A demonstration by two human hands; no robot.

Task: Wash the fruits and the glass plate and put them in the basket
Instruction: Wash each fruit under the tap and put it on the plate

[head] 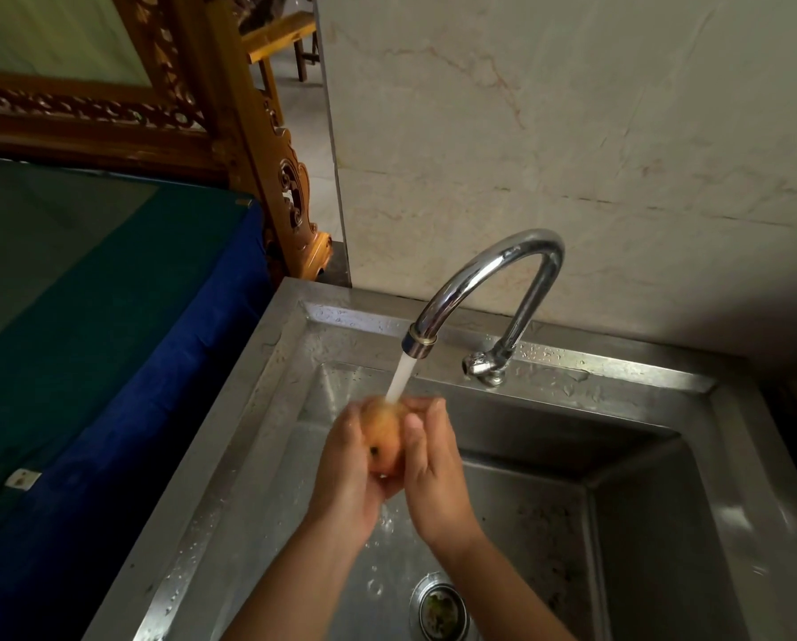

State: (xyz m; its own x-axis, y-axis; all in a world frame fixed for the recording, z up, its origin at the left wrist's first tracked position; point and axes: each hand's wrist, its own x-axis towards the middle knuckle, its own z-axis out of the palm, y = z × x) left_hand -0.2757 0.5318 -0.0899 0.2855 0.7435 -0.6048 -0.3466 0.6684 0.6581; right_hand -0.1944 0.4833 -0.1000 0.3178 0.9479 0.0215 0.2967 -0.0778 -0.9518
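Observation:
An orange-yellow fruit (pixel 384 439) with a dark stem end sits between both palms, over the steel sink (pixel 267 409). My left hand (pixel 348 474) cups it from the left and below. My right hand (pixel 429 474) presses on it from the right. Water (pixel 398 377) runs from the chrome tap (pixel 493 275) onto the top of the fruit and drips off below my hands. The glass plate and the basket are not in view.
The sink drain (pixel 440 610) with green scraps in it lies below my hands. A table with a blue and green cloth (pixel 110 316) stands to the left. A carved wooden frame (pixel 257 145) rises behind it. A marble wall (pixel 572 131) backs the sink.

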